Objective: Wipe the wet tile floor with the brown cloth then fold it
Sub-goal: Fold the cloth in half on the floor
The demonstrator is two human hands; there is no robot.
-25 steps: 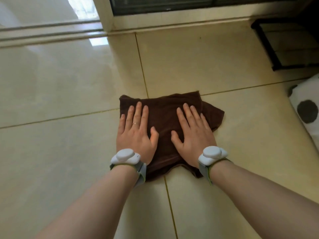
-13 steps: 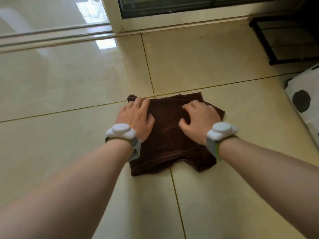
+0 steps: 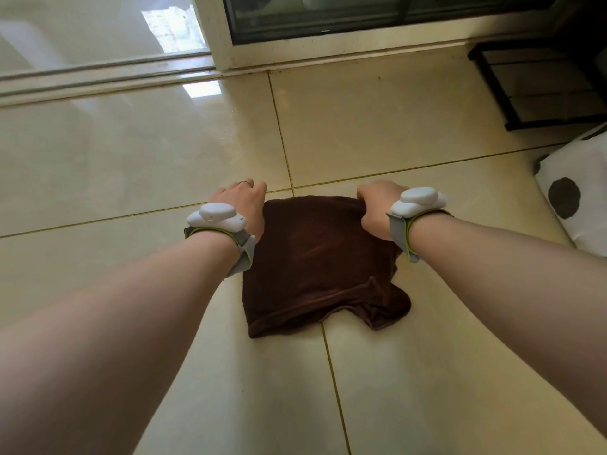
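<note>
Left hand: fingers curled, gripping far left corner of brown cloth. Right hand: fingers curled, gripping far right corner. Cloth: spread between both hands on glossy tile floor, near edge rumpled. Polka-dot cushion: right of right hand.

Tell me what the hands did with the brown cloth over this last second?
Both hands slid from lying flat on the brown cloth to its far edge: the left hand and right hand now curl their fingers around the far corners. The cloth's near edge stays rumpled on the tile floor.
</note>
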